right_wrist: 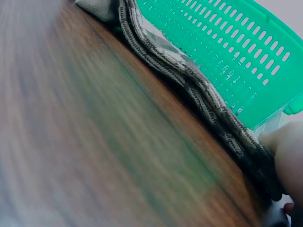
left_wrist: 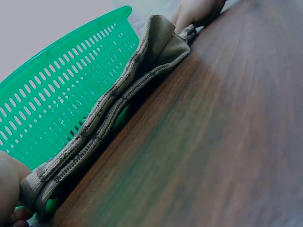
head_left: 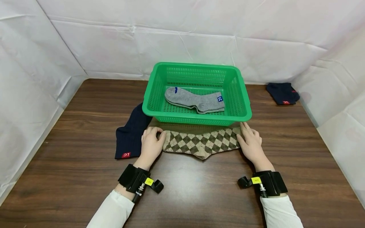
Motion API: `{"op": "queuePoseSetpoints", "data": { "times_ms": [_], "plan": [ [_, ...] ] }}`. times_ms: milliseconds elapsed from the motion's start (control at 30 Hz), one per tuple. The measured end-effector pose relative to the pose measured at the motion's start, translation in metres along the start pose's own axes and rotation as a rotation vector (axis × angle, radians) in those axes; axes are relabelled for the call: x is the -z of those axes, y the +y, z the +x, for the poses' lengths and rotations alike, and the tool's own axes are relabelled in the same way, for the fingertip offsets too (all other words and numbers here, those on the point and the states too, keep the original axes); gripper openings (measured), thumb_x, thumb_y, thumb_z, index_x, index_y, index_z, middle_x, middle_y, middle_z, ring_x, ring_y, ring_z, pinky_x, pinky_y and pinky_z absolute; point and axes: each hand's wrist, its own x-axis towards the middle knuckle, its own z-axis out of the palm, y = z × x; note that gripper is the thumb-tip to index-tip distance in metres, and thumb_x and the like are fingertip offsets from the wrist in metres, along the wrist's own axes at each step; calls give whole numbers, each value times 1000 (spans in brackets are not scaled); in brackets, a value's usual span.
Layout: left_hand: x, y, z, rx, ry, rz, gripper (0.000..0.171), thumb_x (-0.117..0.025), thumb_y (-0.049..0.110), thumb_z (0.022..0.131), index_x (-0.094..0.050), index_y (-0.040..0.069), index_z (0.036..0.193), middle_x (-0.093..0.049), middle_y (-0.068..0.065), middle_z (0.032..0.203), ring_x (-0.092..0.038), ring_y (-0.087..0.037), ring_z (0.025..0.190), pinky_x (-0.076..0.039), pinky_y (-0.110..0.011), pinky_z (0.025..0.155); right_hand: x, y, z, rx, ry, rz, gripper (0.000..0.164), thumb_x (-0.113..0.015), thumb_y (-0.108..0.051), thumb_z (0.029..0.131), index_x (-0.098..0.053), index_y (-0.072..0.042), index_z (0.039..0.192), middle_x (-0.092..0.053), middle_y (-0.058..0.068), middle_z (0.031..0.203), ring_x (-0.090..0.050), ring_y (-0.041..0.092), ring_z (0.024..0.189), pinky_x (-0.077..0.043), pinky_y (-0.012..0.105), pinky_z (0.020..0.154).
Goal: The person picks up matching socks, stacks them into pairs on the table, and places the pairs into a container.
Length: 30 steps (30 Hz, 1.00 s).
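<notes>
A pair of argyle socks (head_left: 203, 142) in brown-green and beige is stretched sideways in front of the green basket, two layers lying together. My left hand (head_left: 151, 142) pinches the left end, thumb on the near side; in the left wrist view part of that hand (left_wrist: 9, 184) shows at the socks' tip. At the other end my right hand (head_left: 251, 141) holds the socks between thumb and fingers; the right wrist view shows this hand (right_wrist: 289, 161) only at the edge. The heel part bulges toward me at mid-length.
Behind the argyle socks stands the green basket (head_left: 196, 118) with grey socks (head_left: 196, 100) lying inside. Navy socks (head_left: 128, 136) with a red label lie left of my left hand, partly behind the basket. Another navy bundle (head_left: 282, 93) sits at the far right, near the white wall covering (head_left: 328, 95).
</notes>
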Motion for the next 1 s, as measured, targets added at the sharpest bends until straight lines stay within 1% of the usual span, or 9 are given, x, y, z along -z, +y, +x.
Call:
{"op": "queuePoseSetpoints", "data": {
  "times_ms": [67,133,233,333,467,667,833,900,1000],
  "plan": [
    [0,0,0,-3,-13,12,25,-56,29,95,-63,4,93,-57,-16,111,-46,-35,107,-31,-48,90,-1,0,-1,17,29,32,56,-37,-29,103,-19,-5,151,-7,21,157,-9,50,134,-6,66,97],
    [0,0,0,-4,-26,19,26,-56,29,95,-61,4,91,-56,-16,111,-45,-36,108,-30,-48,89,-2,0,-2,77,82,59,52,-46,-23,101,-32,-3,147,-15,24,155,-12,49,133,-6,66,96],
    [1,1,0,-1,-46,23,25,-55,28,95,-57,4,86,-54,-16,110,-43,-36,107,-29,-46,87,-5,0,-2,207,156,53,39,-59,-11,93,-54,0,130,-33,25,147,-22,46,130,-10,66,95],
    [2,1,0,2,-63,26,25,-55,27,95,-56,5,83,-54,-16,111,-42,-35,107,-28,-46,87,-8,1,-1,280,179,25,28,-65,-5,87,-65,-1,114,-47,24,136,-30,43,125,-14,66,92],
    [3,1,1,6,-84,42,26,-54,29,95,-63,5,91,-55,-15,114,-42,-35,109,-28,-46,90,-10,1,0,258,154,16,23,-66,-7,87,-67,-2,110,-51,23,131,-34,42,122,-18,66,89],
    [2,-1,1,-8,-129,83,37,-52,36,95,-65,5,111,-52,-15,121,-39,-35,112,-27,-48,95,-10,1,0,218,142,33,24,-65,-8,88,-65,-1,111,-53,23,129,-36,42,121,-22,64,92],
    [2,-3,1,-44,-151,111,37,-53,38,94,-66,4,104,-53,-13,121,-41,-33,112,-26,-48,97,-10,0,-1,197,243,48,20,-65,-6,88,-66,1,107,-62,23,111,-45,36,108,-35,49,85],
    [1,-4,1,-71,-147,117,36,-54,38,94,-66,4,101,-56,-12,117,-43,-32,109,-28,-48,95,-9,0,-2,191,286,51,18,-65,-6,88,-66,1,105,-64,21,105,-47,34,102,-36,44,79],
    [0,-4,2,-112,-140,100,31,-56,35,93,-64,5,95,-59,-11,103,-48,-30,101,-32,-46,89,-8,-1,-3,164,297,54,20,-66,-7,87,-66,1,105,-62,22,107,-47,36,102,-35,45,82]
  ]
}}
